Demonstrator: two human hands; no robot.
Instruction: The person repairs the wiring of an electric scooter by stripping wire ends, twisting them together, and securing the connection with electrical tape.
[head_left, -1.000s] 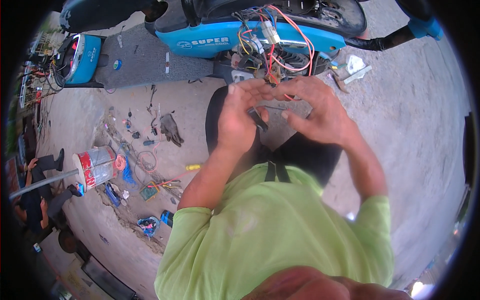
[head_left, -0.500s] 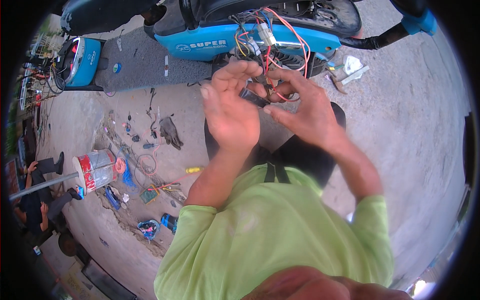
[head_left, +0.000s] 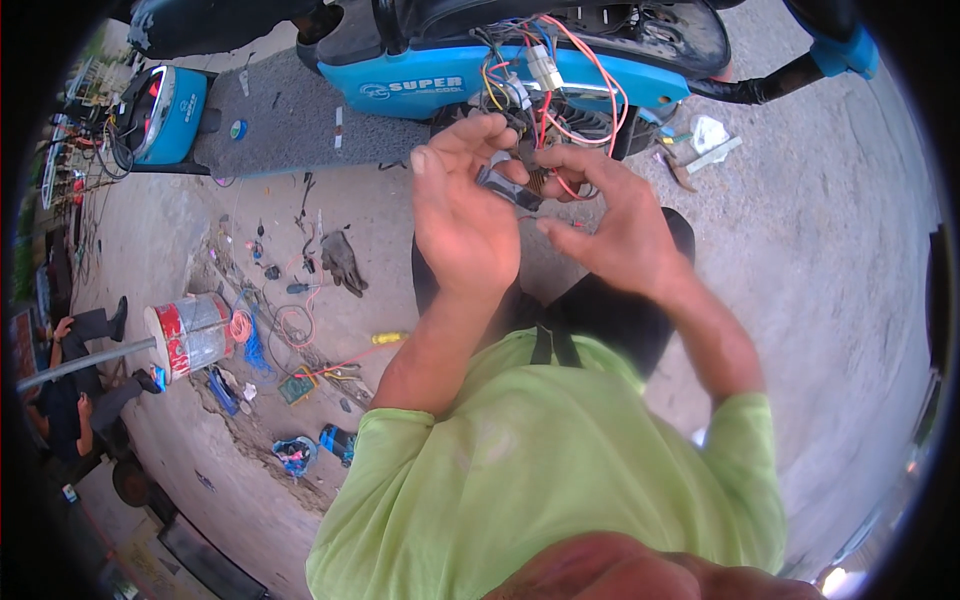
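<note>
My left hand (head_left: 462, 225) is turned palm up in front of the scooter's opened side, its thumb apart and its fingers curled round a dark, glossy, tape-like strip (head_left: 508, 186). Facing it, my right hand (head_left: 625, 222) has its fingers bent round red wires (head_left: 566, 184), with the thumb standing off. Part of what lies between the hands is hidden by the fingers. Above them, a loose bundle of coloured wires with a white connector (head_left: 543, 68) hangs out of the blue scooter (head_left: 400, 88).
A hammer (head_left: 682, 172) lies on the ground to the right. At left are a dark glove (head_left: 343, 263), a yellow-handled tool (head_left: 388, 338), a multimeter (head_left: 297, 386), coiled cords and a red-and-white bucket (head_left: 190, 338). Another person (head_left: 75, 400) sits at the far left.
The dark strip has tilted and shows more of its face between my hands. My right thumb has drawn away from it. The whole view has shifted slightly.
</note>
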